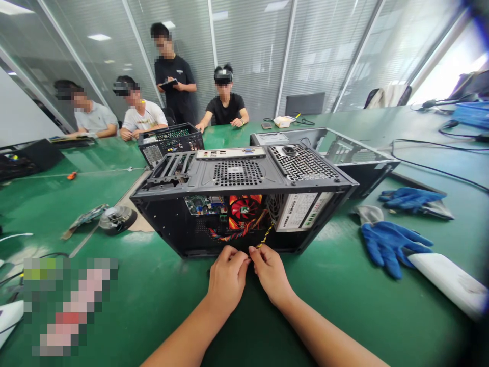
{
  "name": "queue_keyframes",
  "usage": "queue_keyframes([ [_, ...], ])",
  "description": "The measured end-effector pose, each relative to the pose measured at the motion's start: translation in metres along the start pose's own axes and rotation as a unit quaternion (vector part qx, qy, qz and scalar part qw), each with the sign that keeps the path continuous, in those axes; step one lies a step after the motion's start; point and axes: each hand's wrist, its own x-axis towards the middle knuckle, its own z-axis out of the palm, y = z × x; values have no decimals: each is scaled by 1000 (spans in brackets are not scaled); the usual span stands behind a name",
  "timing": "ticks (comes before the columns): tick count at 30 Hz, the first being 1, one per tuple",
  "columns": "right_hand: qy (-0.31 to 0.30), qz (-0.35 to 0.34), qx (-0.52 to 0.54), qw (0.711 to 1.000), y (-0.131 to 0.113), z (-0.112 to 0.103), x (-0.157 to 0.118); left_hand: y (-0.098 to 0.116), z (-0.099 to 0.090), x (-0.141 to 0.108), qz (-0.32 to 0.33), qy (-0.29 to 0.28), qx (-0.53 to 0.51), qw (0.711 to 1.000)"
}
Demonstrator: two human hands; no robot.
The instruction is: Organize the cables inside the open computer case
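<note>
A black computer case (244,186) lies in front of me, its open side facing my hands. Inside are a circuit board (204,205), a red fan (244,208) and a power supply (303,213) with a white label. A twisted yellow-and-black cable (265,238) runs out over the case's lower edge, and my right hand (272,272) pinches it. My left hand (228,278) is closed too, fingertips almost meeting those of the right. Whatever lies between its thumb and finger is hidden.
To the right are blue work gloves (393,244) and a white box-like object (451,283). Behind stand another case (171,142) and an open case shell (359,176). A round metallic object (117,219) sits left. Several people are across the green table (160,306).
</note>
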Motion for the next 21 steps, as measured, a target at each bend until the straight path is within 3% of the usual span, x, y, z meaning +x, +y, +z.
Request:
queue_keyframes([
  [12,6,-2,0,1000,-4,0,0,1,0,3,-9,-37,54,998],
  [21,10,-12,-19,1000,-3,-1,-1,0,1,0,-13,-5,-36,999],
])
